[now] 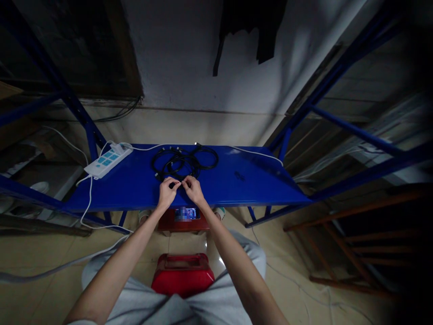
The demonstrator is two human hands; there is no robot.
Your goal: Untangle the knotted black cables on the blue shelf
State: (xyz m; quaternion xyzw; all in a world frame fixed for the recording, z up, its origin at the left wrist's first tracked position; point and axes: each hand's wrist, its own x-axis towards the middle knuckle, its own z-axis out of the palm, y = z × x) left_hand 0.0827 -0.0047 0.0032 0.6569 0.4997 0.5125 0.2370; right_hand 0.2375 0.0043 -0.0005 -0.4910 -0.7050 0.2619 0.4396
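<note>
The left hand [167, 193] and right hand [194, 190] close their grips in small pinches on what looks like the coiled black cable [184, 162], holding a strand together above the blue steel shelf [257, 180].

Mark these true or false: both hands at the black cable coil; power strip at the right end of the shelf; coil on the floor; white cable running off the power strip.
The left hand and right hand are at the front of the black cable coil. True.
The white power strip is at the right end of the blue shelf. False: it is at the left end.
The black cable coil lies on the floor. False: it lies on the blue shelf.
A white cable runs off the white power strip. True.
</note>
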